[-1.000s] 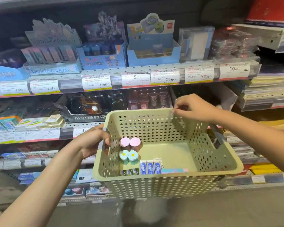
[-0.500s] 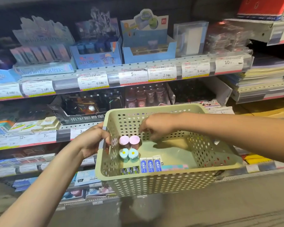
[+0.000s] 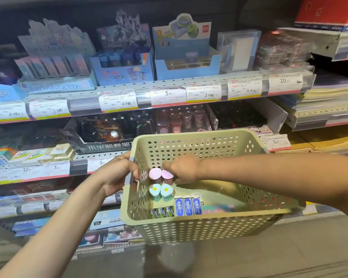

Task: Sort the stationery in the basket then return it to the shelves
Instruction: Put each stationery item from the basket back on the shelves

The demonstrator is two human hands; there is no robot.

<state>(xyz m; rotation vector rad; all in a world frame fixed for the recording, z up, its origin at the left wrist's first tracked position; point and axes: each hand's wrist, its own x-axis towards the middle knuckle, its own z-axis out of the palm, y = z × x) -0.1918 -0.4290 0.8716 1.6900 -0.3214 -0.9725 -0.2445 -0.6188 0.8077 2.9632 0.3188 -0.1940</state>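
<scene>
the shelves [image 3: 129, 97] with price tags and stationery boxes run across the back. at the left, the left hand [image 3: 117, 173] grips the left rim of the pale green perforated basket [image 3: 199, 227], fingers curled over the edge and thumb outside, holding it up in front of the shelves. inside, against the left wall, stand two pink-capped items [image 3: 155, 174] in a row, and nearer the camera two blue-capped items [image 3: 160, 192] with yellow dots. along the near wall lie small dark packs [image 3: 162, 212], then three blue erasers [image 3: 188, 206], then a blurred pastel strip [image 3: 217, 208]. the right hand [image 3: 182, 169] reaches down into the basket, its fingers curled at the right pink-capped item; whether they actually pinch it cannot be told.
</scene>
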